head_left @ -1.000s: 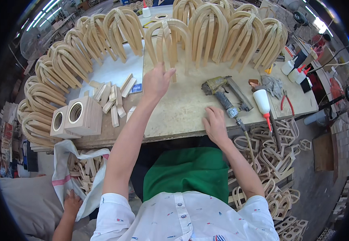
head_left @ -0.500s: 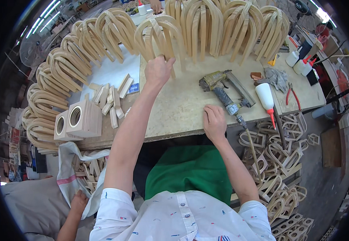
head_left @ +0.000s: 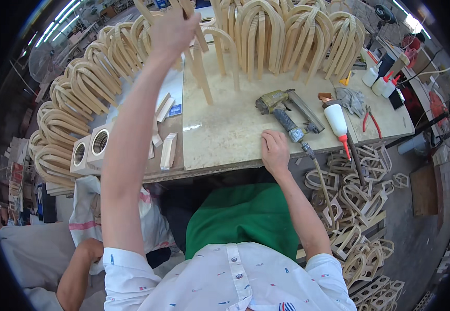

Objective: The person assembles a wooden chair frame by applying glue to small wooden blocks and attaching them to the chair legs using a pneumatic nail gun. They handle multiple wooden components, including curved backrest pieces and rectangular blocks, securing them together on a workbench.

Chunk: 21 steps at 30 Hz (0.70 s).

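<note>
My left hand (head_left: 174, 33), its arm stretched to the back of the bench, is closed on a bent-wood arch frame. The pale wooden legs of that frame show tilted around the fist; the grip itself is partly hidden. Just right of the hand, another bent-wood arch (head_left: 222, 35) stands on the bench. My right hand (head_left: 276, 151) rests at the bench's front edge, fingers curled with nothing seen in them. Right beside it lies a nail gun (head_left: 287, 116) with an air hose. A white glue bottle (head_left: 336, 122) with a red nozzle is farther right.
Rows of arch frames (head_left: 261, 39) curve along the bench's back and left. Wooden blocks with round holes (head_left: 82, 153) and small sticks (head_left: 168, 150) lie at left. Red-handled pliers (head_left: 373, 124) and a grey glove (head_left: 350, 98) lie right. Another person's hand (head_left: 91, 250) is beside a white sack (head_left: 82, 215).
My left hand has moved up and left, lifting and tilting an arch frame. My right hand has stayed put. The other person and the sack at lower left have shifted.
</note>
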Each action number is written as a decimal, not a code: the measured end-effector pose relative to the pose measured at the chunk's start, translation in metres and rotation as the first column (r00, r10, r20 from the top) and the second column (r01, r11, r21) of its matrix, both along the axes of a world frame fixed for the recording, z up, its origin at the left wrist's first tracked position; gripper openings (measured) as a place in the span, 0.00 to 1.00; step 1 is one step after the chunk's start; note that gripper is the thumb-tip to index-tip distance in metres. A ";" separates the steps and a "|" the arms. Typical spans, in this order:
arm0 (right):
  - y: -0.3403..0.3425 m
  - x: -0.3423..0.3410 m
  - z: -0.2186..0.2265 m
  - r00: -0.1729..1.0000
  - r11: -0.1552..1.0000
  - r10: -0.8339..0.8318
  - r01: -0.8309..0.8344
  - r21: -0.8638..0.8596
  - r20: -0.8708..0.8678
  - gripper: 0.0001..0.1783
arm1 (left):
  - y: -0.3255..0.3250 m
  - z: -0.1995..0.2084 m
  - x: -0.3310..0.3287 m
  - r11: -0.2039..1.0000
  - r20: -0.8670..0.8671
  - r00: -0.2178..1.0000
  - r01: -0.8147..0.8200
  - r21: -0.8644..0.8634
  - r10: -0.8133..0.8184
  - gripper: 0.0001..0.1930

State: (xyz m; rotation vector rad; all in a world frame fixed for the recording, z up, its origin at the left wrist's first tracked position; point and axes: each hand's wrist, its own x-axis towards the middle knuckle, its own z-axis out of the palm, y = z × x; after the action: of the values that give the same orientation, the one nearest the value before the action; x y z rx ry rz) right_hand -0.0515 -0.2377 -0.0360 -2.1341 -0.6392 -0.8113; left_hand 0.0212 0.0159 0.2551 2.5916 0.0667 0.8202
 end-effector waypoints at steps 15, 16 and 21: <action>0.021 -0.199 0.172 0.003 0.115 0.987 -0.720 0.684 -0.162 0.13 | 0.013 -0.087 -0.179 0.986 0.019 0.990 0.144 -0.087 -0.143 0.20; 0.025 -0.220 0.179 -0.115 -0.096 0.993 -0.660 0.745 0.026 0.13 | 0.009 -0.100 -0.181 0.977 0.002 0.983 0.185 -0.106 -0.186 0.20; 0.049 -0.275 0.187 -0.202 -0.420 0.907 -0.477 0.772 0.369 0.08 | 0.010 -0.162 -0.171 0.969 -0.197 0.952 0.214 -0.121 -0.235 0.19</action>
State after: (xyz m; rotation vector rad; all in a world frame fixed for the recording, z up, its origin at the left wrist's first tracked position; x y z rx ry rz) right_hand -0.3267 -0.1891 0.1513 -0.2896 -1.0616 0.4996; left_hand -0.1496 0.0264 0.0932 2.5237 -0.1223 0.4485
